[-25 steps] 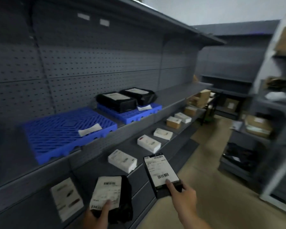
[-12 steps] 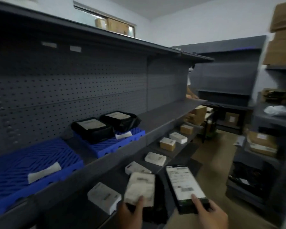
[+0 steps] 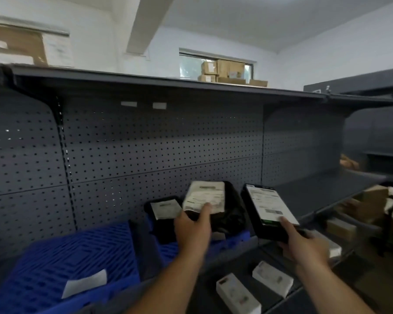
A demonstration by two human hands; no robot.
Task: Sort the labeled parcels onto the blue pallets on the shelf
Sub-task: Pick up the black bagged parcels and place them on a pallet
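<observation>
Left hand [image 3: 192, 230]: grips the near end of the Bagged parcel, thumb pressed flat on its white label; the other fingers lie under the bag and are hidden.
Bagged parcel [image 3: 233, 211]: black plastic, held tilted over the Right blue pallet, in front of the Pegboard panel. The hand covers its lower edge, so contact with the pallet cannot be told. The label print is blurred.
Right hand [image 3: 304, 243]: holds the Flat black parcel by its near end, thumb on the lower edge of the label, fingers curled beneath and mostly out of sight.
Flat black parcel [image 3: 267, 208]: raised just beside the bagged one, to its right, over the shelf edge. Its label lines are unreadable.
Resting parcel [image 3: 165, 209]: black, labelled, lying on the Right blue pallet; the left hand hides its right side.
Right blue pallet [image 3: 236, 238]: largely covered by parcels and the forearm.
Left blue pallet [image 3: 82, 252]: cut off at the lower left corner; it carries a White slip [image 3: 85, 283] (no writing can be made out).
Pegboard panel [image 3: 145, 155]: dark grey, behind both pallets.
White boxes [image 3: 272, 279]: two on the lower shelf, blurred, the nearer one cut off by the bottom edge.
Cardboard cartons [image 3: 227, 73]: stacked on the top shelf before a window.
</observation>
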